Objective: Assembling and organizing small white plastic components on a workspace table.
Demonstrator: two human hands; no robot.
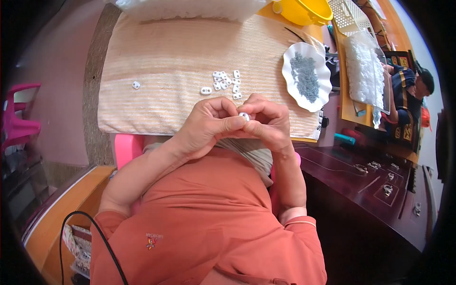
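Close in front of my body, both hands meet over the near edge of the cloth-covered table. A small white plastic piece with dark holes (244, 116) is pinched between their fingertips. My left hand (205, 124) is closed, its thumb pressed against the piece. My right hand (270, 124) is closed too, thumb and fingers on the piece's other side; the fingertips partly hide it. Just beyond lies a cluster of similar two-holed white pieces (222, 80), with one loose piece (136, 85) far to the left. On the right, a scalloped white dish (324, 71) holds many small grey slender pieces (304, 76).
A striped beige cloth (161, 57) covers the table. Along the far edge sits a clear plastic bag of white items (190, 7), beside a yellow basin (304, 12). At right, another bag of white pieces (363, 71) rests on a wooden surface near a seated person (408, 90).
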